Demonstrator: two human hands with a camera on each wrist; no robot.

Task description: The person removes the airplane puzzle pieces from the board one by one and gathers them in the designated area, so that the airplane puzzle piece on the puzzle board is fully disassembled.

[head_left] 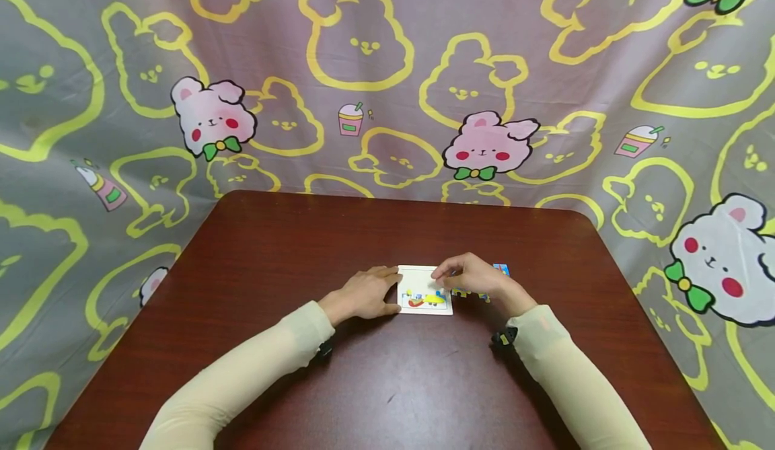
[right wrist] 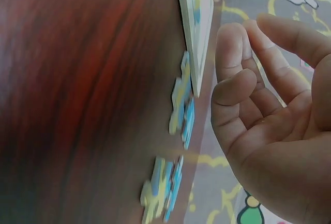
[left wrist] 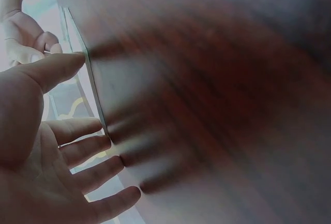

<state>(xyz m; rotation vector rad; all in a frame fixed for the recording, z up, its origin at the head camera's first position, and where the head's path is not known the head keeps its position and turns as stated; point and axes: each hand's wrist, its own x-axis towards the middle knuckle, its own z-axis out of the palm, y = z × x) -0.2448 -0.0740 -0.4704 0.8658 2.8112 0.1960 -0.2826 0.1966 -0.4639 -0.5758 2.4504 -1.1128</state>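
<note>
A white-bordered puzzle board (head_left: 424, 272) lies flat on the table, its lower part showing a yellow, red and blue picture and its upper part pale. My left hand (head_left: 368, 293) rests at the board's left side with thumb and fingers spread. In the left wrist view its fingertips touch the board's edge (left wrist: 95, 92). Above the board's right side hovers my right hand (head_left: 472, 276), fingers loosely bent and thumb near the index fingertip. Nothing shows between them in the right wrist view. Loose puzzle pieces (right wrist: 181, 97) lie beside the board, partly hidden by my right hand in the head view.
More loose pieces (right wrist: 160, 188) lie farther along the brown table (head_left: 339, 235). A curtain (head_left: 387, 53) printed with rabbits and yellow outlines hangs behind and at both sides of the table.
</note>
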